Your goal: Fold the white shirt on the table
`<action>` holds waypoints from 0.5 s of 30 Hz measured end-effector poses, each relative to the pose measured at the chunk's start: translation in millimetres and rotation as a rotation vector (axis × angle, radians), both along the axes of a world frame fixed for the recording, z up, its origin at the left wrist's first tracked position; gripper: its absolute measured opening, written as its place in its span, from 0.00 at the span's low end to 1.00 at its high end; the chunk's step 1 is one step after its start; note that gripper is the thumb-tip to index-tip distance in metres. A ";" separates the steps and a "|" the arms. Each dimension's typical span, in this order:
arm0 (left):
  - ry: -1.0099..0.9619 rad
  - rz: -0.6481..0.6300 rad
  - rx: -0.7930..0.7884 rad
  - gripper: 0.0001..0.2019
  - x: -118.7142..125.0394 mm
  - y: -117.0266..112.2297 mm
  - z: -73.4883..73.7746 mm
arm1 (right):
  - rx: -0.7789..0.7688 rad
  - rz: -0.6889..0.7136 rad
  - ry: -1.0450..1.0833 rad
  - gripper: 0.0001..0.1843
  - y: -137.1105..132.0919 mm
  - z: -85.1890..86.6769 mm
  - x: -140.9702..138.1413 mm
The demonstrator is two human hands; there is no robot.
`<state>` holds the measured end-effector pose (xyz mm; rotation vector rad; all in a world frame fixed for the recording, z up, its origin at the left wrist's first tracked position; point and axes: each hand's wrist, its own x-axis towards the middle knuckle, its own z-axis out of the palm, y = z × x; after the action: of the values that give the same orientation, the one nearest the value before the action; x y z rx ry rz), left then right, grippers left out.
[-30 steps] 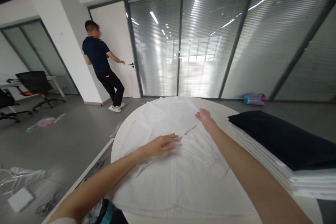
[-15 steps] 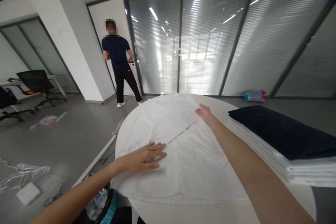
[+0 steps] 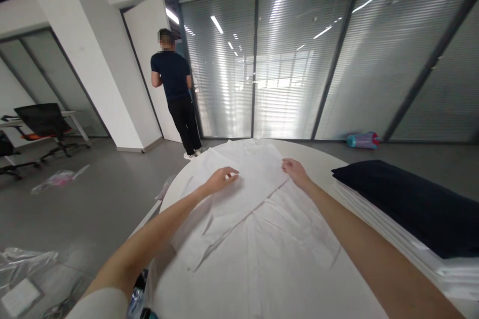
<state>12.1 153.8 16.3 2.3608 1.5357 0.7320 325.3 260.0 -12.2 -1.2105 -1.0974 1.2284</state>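
A white shirt (image 3: 254,249) lies spread over a round white table (image 3: 322,152), one part folded diagonally across the rest. Above the folded part, left of its middle, is my left hand (image 3: 221,179). Its fingers are curved and the thumb stands apart, with nothing held. At the shirt's far right edge, my right hand (image 3: 295,172) pinches the cloth between thumb and fingers. Beside my right forearm, folded white cloths (image 3: 389,229) are stacked with a folded dark navy cloth (image 3: 407,199) on top.
A person (image 3: 172,79) in dark clothes stands at a partly open door (image 3: 147,55). Clear plastic wrapping (image 3: 22,264) and a white box (image 3: 21,296) lie on the floor at left. An office chair (image 3: 45,124) stands farther back. A blue and red bundle (image 3: 362,140) rests by the glass wall.
My left hand has lifted and moved away from me over the shirt, its fingers now curved. My right hand stays at the right edge. The person has moved into the doorway, the door now partly open.
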 end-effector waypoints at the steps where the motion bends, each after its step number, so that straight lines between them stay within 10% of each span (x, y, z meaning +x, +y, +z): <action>1: 0.014 0.065 0.017 0.15 -0.1 23.9 0.8 | 0.057 0.029 -0.046 0.08 -4.2 -5.8 4.1; 6: 0.076 0.203 0.075 0.14 -1.6 111.1 -1.3 | 0.548 0.233 -0.670 0.11 -34.5 -35.8 13.2; 15: 0.106 0.055 -0.010 0.13 0.1 145.9 -30.1 | 0.671 0.179 -1.385 0.25 -78.6 -32.4 27.2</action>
<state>12.2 299.6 -13.8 2.3940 1.6485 0.6190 352.6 181.4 -44.5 -1.3623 -2.3775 -0.1294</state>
